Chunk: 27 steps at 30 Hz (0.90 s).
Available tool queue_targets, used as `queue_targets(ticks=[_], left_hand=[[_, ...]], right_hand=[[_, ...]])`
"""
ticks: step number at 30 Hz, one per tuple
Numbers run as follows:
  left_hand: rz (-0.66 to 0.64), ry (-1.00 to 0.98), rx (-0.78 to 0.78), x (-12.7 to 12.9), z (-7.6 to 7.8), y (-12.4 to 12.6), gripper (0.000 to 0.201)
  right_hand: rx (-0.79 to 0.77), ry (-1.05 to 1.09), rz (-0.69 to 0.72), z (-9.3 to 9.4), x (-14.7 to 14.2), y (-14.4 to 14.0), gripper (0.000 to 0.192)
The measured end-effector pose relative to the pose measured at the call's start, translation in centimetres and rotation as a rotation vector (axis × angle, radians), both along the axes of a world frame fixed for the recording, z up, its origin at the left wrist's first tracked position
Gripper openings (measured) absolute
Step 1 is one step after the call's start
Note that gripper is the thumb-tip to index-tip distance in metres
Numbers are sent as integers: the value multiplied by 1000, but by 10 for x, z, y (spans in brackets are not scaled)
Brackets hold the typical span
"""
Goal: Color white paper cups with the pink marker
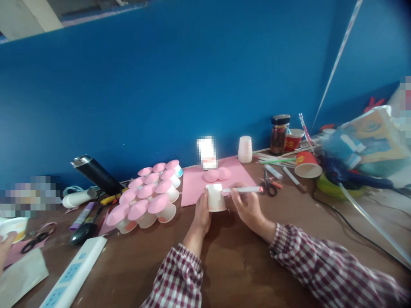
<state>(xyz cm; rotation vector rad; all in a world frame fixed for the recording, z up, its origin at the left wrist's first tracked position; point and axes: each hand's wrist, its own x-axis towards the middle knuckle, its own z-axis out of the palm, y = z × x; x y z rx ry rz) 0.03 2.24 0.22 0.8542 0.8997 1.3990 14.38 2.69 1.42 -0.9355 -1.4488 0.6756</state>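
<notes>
My left hand (203, 214) is closed around the side of a white paper cup (215, 199), which is upside down with its rim downward. Between the fingers of my right hand (248, 207) is a white marker (245, 189) with a red end, its other end pointing at the cup. Whether the tip touches the cup I cannot tell. Behind the cup, two pink paper cones (211, 176) rest on a pink paper sheet (192, 192). To the left stand several upturned cups topped with pink cones (159, 202).
Scissors (269, 188), loose markers (293, 179) and a red cup (307, 165) lie at the right, with a glue gun (353, 174) beyond. White cups (245, 149) stand by the blue wall. At left are a black flask (99, 174), a power strip (75, 273) and another person's hand (5, 248).
</notes>
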Motion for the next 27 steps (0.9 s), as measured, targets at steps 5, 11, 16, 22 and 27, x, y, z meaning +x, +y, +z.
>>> queue_targets(ticks=[5, 11, 16, 22, 27], left_hand=[[5, -86, -50, -1, 3, 0, 47], [30, -262, -70, -3, 3, 3, 42], [44, -231, -40, 1, 8, 2, 37], [79, -181, -127, 4, 9, 3, 48], [95, -142, -113, 3, 8, 2, 49]], right_hand=[[0, 115, 42, -1, -3, 0, 20], [85, 21, 72, -5, -4, -9, 12], [139, -115, 77, -6, -3, -16, 13], [190, -187, 50, -4, -3, -16, 13], [213, -209, 69, -4, -2, -16, 13]])
